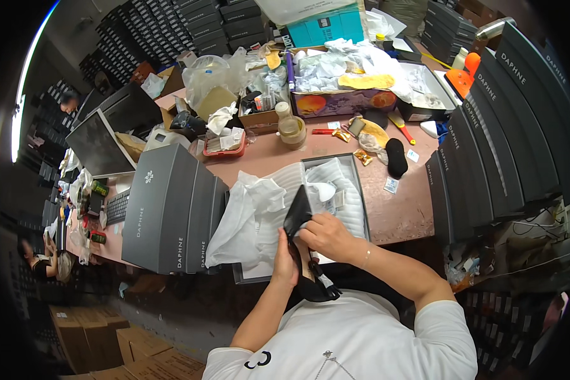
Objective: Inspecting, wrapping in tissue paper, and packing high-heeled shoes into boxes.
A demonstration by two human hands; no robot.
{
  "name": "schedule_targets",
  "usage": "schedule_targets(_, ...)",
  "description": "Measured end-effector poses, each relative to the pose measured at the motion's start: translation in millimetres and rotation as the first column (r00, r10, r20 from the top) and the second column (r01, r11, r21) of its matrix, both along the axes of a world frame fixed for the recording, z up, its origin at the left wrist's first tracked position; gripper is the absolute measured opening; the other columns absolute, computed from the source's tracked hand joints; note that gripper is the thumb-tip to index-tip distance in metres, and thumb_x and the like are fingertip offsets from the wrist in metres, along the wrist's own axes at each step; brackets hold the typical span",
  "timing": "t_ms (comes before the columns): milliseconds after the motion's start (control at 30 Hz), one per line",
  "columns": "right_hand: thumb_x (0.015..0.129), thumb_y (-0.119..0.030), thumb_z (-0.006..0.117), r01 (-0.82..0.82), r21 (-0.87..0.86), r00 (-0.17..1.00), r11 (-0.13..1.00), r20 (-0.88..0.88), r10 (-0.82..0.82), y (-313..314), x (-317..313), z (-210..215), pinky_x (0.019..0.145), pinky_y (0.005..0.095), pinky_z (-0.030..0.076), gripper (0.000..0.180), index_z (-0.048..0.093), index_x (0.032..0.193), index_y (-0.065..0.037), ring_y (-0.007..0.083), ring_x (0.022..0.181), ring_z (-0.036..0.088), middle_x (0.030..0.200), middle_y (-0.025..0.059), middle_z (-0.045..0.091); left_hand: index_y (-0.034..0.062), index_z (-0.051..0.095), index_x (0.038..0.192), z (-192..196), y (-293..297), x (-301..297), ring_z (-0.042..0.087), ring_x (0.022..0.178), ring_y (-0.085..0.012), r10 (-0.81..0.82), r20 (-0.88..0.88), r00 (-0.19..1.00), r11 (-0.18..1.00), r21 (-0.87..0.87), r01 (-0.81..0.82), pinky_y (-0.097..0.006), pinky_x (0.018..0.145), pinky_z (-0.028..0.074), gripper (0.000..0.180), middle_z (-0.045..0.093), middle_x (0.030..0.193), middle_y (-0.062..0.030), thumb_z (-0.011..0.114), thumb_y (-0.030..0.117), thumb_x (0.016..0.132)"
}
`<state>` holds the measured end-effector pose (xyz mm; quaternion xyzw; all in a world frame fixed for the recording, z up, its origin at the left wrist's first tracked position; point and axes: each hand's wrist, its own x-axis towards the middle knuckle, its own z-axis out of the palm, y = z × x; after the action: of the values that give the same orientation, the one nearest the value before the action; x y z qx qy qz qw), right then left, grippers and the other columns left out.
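A black pointed-toe shoe (297,212) is held toe up in front of my chest. My left hand (285,261) wraps round its side from the left. The fingers of my right hand (328,237) are bent in at the shoe's opening and grip its edge; the fingertips are partly hidden. Dark straps or a tassel with a small pale tag hang at the shoe's lower end (320,286). Just beyond my hands lies an open grey shoebox (329,158), lined with wavy white foam (289,179). Crumpled white tissue paper (242,212) spills over its left side.
Closed grey shoeboxes (158,215) stand at the left, and a tall stack (481,145) rises at the right. Behind are a paper-filled carton (342,104), a bottle (289,130) and a black rounded pad (396,157). Cardboard cartons (85,335) sit lower left.
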<state>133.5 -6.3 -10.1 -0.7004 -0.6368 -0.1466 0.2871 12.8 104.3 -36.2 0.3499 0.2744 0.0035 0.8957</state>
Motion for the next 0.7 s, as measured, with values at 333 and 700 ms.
schedule_targets(333, 0.067, -0.006, 0.067, 0.341, -0.002, 0.938, 0.94, 0.064, -0.34, -27.0, 31.2, 17.8, 0.069, 0.0412, 0.043, 0.023, 0.057, 0.088, -0.006, 0.0286, 0.079, 0.055, 0.083, 0.0115, 0.056, 0.0008, 0.052, 0.118, 13.0, 29.7, 6.4, 0.061, 0.074, -0.0227, 0.244, -0.068, 0.967, 0.965, 0.112, -0.236, -0.04, 0.06, 0.055, 0.081, 0.058, 0.093, -0.0105, 0.025, 0.072, 0.09)
schedule_targets(700, 0.097, -0.046, 0.037, 0.029, -0.251, 0.747, 0.967, -0.638, -0.188, 67.9, -35.7, -24.1, 0.098, 0.0568, 0.029, 0.062, 0.058, 0.078, 0.009, 0.0405, 0.084, 0.05, 0.078, 0.0226, 0.053, 0.0053, 0.03, 0.142, 36.3, -14.4, -8.7, 0.035, 0.134, -0.0211, 0.248, -0.016, 0.969, 0.936, 0.262, -0.235, -0.036, 0.111, 0.028, 0.073, 0.04, 0.141, -0.0087, 0.026, 0.062, 0.096)
